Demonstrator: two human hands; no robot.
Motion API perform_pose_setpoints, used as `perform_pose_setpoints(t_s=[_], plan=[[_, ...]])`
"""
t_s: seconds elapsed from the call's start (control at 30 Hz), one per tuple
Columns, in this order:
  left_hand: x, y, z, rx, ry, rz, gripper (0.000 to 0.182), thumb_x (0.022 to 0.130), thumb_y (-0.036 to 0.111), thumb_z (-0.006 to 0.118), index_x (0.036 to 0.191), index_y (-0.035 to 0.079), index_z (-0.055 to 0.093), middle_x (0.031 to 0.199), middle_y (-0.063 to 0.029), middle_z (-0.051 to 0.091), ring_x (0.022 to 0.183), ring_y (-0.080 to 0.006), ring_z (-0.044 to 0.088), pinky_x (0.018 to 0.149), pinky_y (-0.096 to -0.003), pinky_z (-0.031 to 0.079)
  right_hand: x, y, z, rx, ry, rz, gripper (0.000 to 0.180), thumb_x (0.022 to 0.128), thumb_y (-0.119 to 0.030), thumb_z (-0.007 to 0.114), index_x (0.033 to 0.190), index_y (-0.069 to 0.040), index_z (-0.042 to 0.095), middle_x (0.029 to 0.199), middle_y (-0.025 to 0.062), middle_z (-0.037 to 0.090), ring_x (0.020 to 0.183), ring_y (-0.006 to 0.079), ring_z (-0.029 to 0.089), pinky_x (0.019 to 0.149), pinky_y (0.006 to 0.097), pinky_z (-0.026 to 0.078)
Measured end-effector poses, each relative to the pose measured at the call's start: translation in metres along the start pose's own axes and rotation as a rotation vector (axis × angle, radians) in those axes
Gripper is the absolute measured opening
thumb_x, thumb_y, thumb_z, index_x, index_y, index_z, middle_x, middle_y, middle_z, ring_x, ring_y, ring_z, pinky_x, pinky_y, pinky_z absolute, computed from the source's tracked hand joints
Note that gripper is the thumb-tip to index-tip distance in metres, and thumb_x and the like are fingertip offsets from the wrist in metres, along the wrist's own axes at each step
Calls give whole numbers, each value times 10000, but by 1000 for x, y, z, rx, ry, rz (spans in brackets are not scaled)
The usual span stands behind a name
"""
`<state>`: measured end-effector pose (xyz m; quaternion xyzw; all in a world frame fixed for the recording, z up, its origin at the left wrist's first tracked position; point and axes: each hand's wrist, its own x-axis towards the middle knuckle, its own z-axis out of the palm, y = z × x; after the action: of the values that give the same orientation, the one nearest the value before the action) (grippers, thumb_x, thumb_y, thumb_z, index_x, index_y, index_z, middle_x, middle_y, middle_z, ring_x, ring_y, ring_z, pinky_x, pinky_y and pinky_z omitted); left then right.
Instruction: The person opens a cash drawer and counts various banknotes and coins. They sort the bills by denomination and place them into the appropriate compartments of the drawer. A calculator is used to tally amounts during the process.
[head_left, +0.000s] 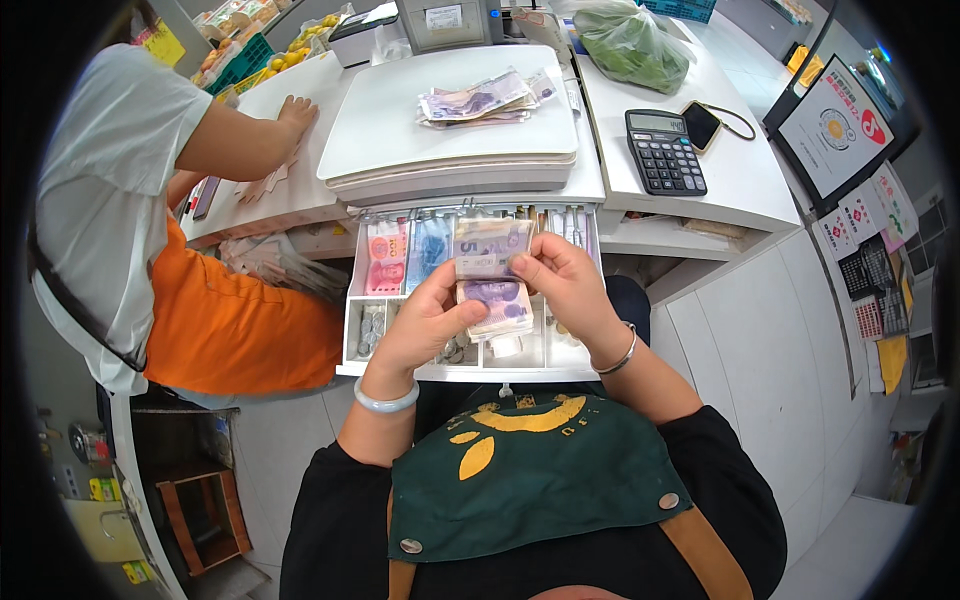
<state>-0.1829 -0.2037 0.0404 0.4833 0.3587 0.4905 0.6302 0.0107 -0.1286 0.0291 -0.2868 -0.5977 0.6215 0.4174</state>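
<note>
A bundle of purple banknotes (495, 307) is gripped between my two hands, above an open cash drawer (350, 315). My left hand (439, 315) holds the lower part of the bundle, thumb on top. With thumb and fingers my right hand (559, 274) pinches the upper notes at their right edge, and they are bent away from the rest. Under my hands the drawer has compartments: red banknotes (386, 257) at the left, blue banknotes (429, 253) beside them, coins (370, 330) at the front left. Part of the drawer is hidden by my hands and the bundle.
Loose purple banknotes (480, 101) lie on a white flat-topped scale (360, 135) behind the drawer. To the right are a calculator (664, 154), a phone (703, 126) and a plastic bag of greens (634, 49). A co-worker's arm (232, 139) rests on the left counter.
</note>
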Motion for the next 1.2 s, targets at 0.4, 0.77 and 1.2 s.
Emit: perform_pose_setpoints(t_s=[0.4,0.77,1.2], plan=[[6,-24,-1,-83,203,-80,362,992,277,534,1213,-9,533,1100,-54,616,963,-108,582,836,-267,484,-1,19,2,-154,-14,-160,121,943,-121,600,948,-2,579,918,-5,496,757,56,490,688,210,422],[5,-25,7,304,311,-72,271,987,247,533,938,3,638,780,-11,630,648,-45,552,555,-204,444,1,3,-6,-235,122,-91,160,861,-106,694,806,-6,581,748,1,548,635,53,473,574,220,413],[9,-21,10,-407,406,-40,308,1006,189,452,1171,-40,574,1150,-124,635,1013,-200,635,890,-343,512,-7,-11,1,-496,129,-298,64,864,-66,663,872,-5,647,799,11,587,672,77,522,642,209,436]])
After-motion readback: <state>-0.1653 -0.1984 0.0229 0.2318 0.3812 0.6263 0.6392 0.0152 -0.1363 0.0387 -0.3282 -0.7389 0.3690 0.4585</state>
